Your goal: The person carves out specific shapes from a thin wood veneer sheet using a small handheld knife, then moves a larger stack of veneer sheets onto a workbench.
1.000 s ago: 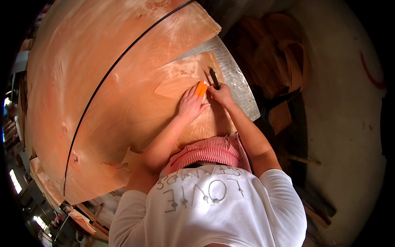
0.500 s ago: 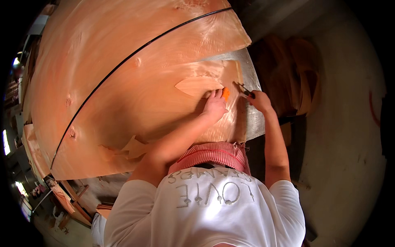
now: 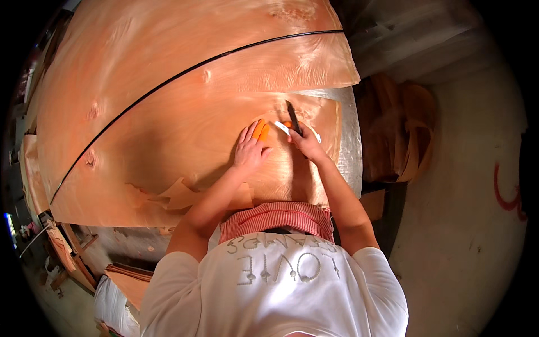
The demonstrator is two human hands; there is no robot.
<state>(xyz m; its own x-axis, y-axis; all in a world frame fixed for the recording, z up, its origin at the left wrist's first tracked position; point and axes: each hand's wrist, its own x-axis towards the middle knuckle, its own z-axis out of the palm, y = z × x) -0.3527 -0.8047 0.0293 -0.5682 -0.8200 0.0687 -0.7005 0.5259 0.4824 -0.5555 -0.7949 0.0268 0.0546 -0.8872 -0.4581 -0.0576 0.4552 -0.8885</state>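
Observation:
My left hand [image 3: 250, 150] lies flat on a large sheet of thin wood veneer [image 3: 168, 140], fingers stretched out, with an orange covering [image 3: 261, 130] over some of them. To its right, my right hand [image 3: 309, 145] is closed around a dark, narrow knife-like tool [image 3: 293, 117], pointing away from me just above the sheet. A white strip-like piece [image 3: 282, 128] also shows at its fingers, with a bit of orange beside it; I cannot tell what it is. Torn veneer scraps [image 3: 182, 194] lie on the near part of the sheet.
A thin black cord or strip [image 3: 208, 62] curves across the veneer. Along the right, a shiny metal surface [image 3: 351, 135] shows beneath the sheet. Curled veneer offcuts [image 3: 398, 132] are piled beyond it. Stacked sheets [image 3: 129, 275] and a white bag [image 3: 115, 303] stand at lower left.
My right hand has come left from the sheet's right edge with the dark tool, and the white piece now shows. My left hand has slid left and nearer. The leaf-shaped veneer piece no longer shows distinctly.

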